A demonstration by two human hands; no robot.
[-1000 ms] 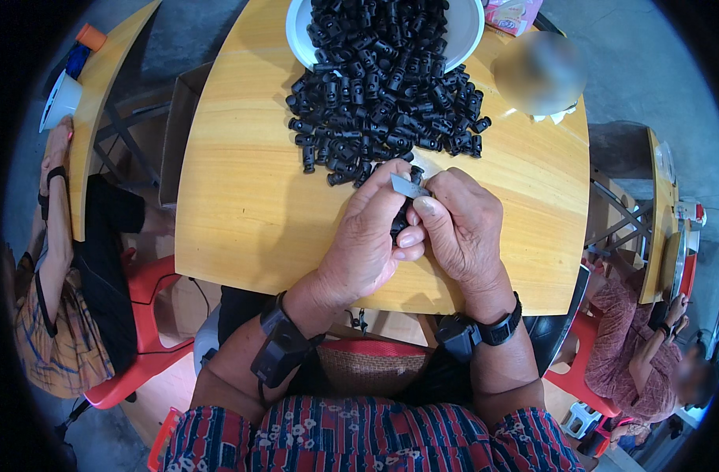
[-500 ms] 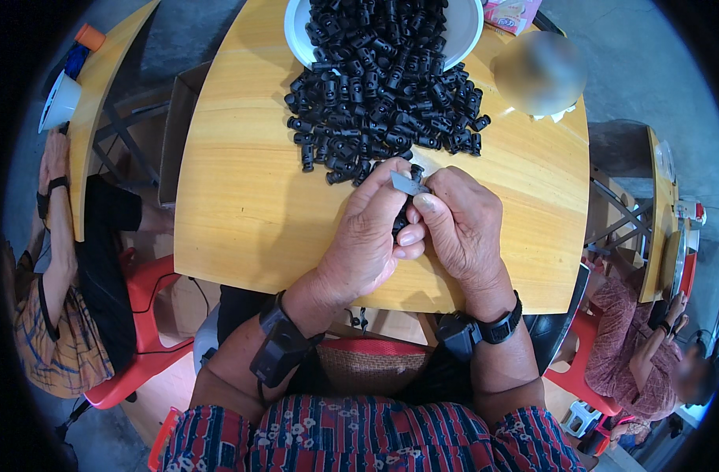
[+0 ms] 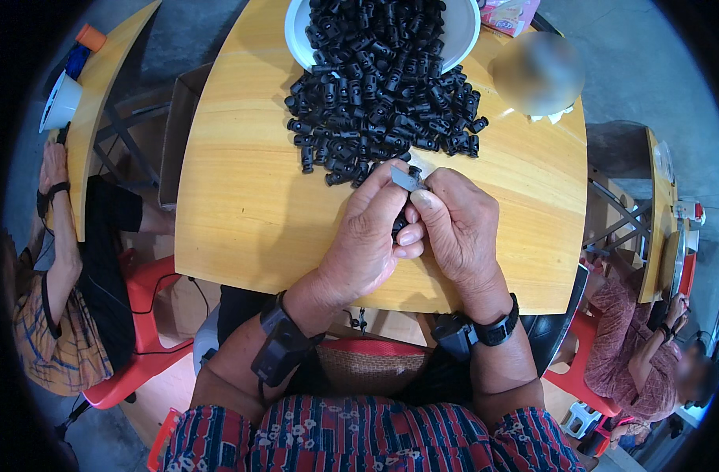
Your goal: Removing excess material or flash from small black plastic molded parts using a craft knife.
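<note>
At the table's (image 3: 249,212) near half, the left hand (image 3: 365,232) curls closed around black plastic (image 3: 399,226); fingers hide most of it, so whether it is one piece or several is hard to say. Just beside it at 3 o'clock, the right hand (image 3: 464,224) pinches a flat grey blade (image 3: 404,180) between thumb and forefinger, its free end pointing toward 10 o'clock. From the hands, a pile of small black pieces (image 3: 375,110) lies at 12 o'clock, reaching into a white bowl (image 3: 298,39).
</note>
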